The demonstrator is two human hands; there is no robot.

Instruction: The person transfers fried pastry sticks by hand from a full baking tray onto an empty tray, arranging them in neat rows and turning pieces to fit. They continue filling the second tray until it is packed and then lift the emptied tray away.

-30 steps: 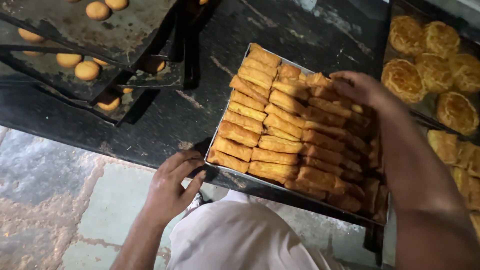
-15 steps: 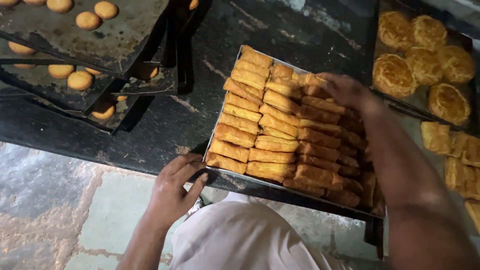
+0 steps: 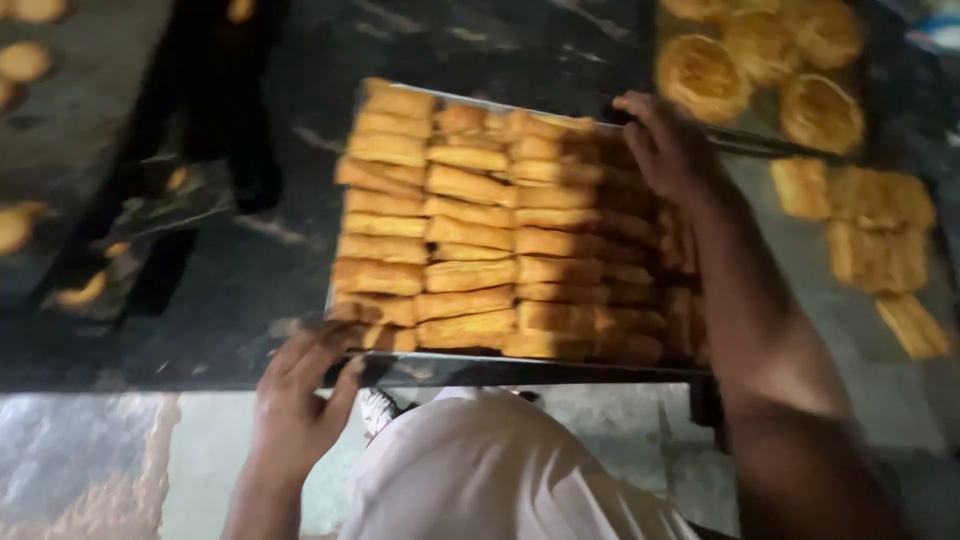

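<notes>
A dark, scuffed table (image 3: 290, 260) fills most of the frame from the upper left across to the right edge, with a pale stone floor (image 3: 120, 460) along the bottom. On the table, in the centre of the frame, sits a metal tray (image 3: 500, 368) packed with rows of golden, rectangular baked pastries (image 3: 470, 235) lying flat and touching one another. Its near edge reaches the table's front edge. At the bottom centre a white garment (image 3: 500, 470) of the person shows. The right hand (image 3: 665, 145) reaches over the tray's far right corner in the upper right of the frame, fingers curled down at the rim; whether its grip is clenched on the tray cannot be told. The left hand (image 3: 300, 400), at the lower left of the tray, has its grip closed on the tray's near left corner. In the upper right lies another tray with round, browned buns (image 3: 760, 70), and just below them square pastries (image 3: 875, 225). At the blurred upper left, dark stacked trays (image 3: 100, 150) carry small round biscuits (image 3: 20, 62).
</notes>
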